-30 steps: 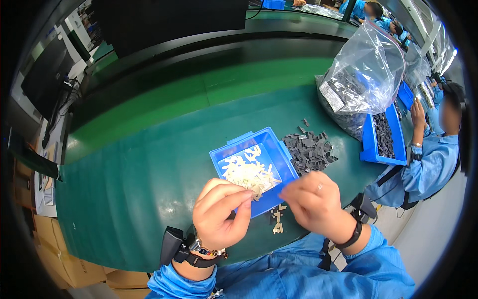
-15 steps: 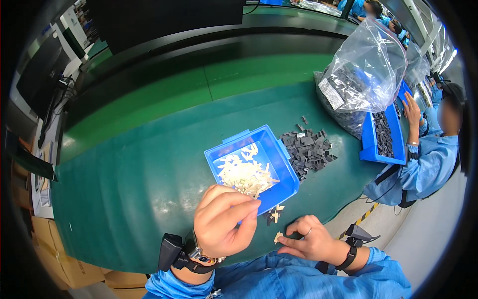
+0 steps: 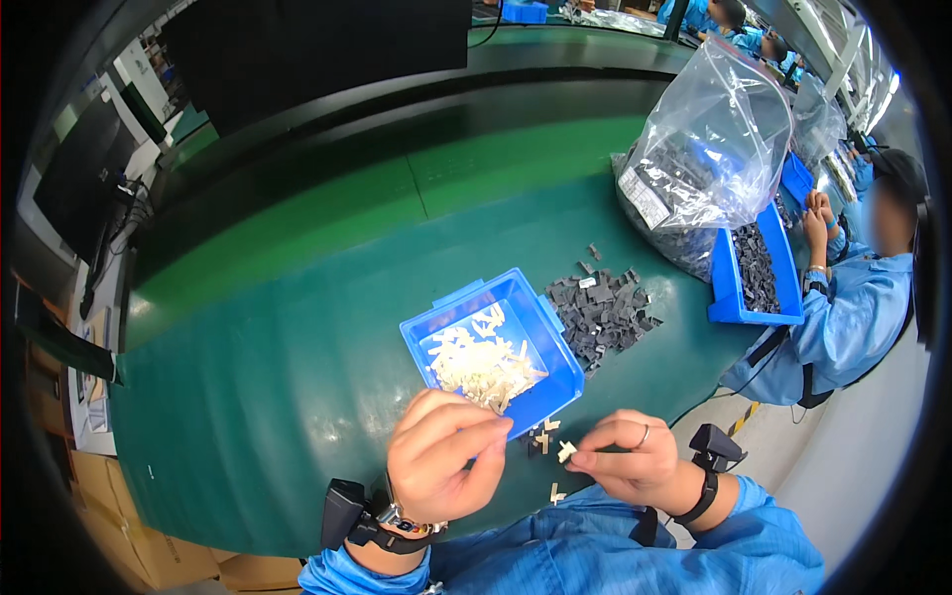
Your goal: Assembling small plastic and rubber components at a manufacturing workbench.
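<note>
My left hand (image 3: 446, 458) is closed in a pinch at the near edge of a blue bin (image 3: 552, 395); whatever lies between its thumb and forefinger is too small to make out. Inside the bin is a heap of small cream plastic pieces (image 3: 478, 365). To the right, my right hand (image 3: 632, 458) pinches one small cream plastic piece (image 3: 566, 451) between thumb and forefinger. Another cream piece (image 3: 556, 494) lies near the table's front edge, below that hand. Between my hands, just in front of the bin, sit a few cream and dark pieces (image 3: 540, 436).
A pile of dark grey plastic pieces (image 3: 607, 315) lies right of the bin on the green table mat (image 3: 258, 397). Farther right stand a large clear bag (image 3: 694, 169) of dark parts and a blue bin (image 3: 727, 296) of dark pieces. A co-worker in blue (image 3: 853, 317) sits there.
My right hand has risen slightly and holds a cream piece higher up. A cream piece now shows by the table's front edge. My left hand keeps its pinch. The co-worker's hands have come together.
</note>
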Motion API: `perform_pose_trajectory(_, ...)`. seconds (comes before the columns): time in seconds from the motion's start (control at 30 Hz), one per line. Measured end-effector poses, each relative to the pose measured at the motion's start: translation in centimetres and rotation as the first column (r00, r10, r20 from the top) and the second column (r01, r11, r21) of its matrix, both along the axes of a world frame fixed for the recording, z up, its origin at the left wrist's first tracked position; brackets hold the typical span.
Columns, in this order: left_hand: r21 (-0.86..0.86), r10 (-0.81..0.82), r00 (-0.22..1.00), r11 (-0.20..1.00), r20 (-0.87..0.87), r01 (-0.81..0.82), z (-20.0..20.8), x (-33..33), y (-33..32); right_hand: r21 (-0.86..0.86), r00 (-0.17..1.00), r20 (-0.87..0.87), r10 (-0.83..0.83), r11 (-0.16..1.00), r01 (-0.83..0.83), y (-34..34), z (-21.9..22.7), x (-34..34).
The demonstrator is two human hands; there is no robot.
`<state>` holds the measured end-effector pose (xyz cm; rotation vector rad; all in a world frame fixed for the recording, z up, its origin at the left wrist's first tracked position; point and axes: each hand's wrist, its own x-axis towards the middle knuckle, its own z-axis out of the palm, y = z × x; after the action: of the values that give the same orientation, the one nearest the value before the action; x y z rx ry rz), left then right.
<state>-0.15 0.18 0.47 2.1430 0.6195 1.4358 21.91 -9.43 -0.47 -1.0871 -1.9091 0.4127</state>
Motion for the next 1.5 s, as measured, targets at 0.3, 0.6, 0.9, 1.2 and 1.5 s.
perform_pose_trajectory(0.3,-0.138,-0.067,0.998,0.988,-0.019,0.063,0.1,-0.4,-0.3,0.284,0.996,-0.047,0.073,0.957,-0.057,4.9,3.1,-3.3)
perform_pose_trajectory(0.6,-0.190,-0.047,0.999,0.981,0.024,0.051,0.1,-0.5,-0.4,0.269,0.998,-0.021,0.065,0.961,-0.057,5.9,3.8,-3.8)
perform_pose_trajectory(0.9,-0.093,0.058,0.989,0.993,-0.137,-0.071,0.7,-0.4,-0.3,0.090,1.000,0.013,0.008,0.996,-0.009,5.7,4.4,-4.4)
perform_pose_trajectory(1.2,-0.041,0.109,0.959,0.992,-0.263,-0.123,0.9,0.0,-0.3,0.079,0.987,0.153,-0.041,0.996,0.029,5.5,3.9,-4.3)
perform_pose_trajectory(1.5,-0.081,0.150,0.950,0.981,-0.273,-0.178,0.5,0.0,-0.1,0.099,0.982,0.143,-0.125,0.989,0.112,6.6,2.6,-4.4)
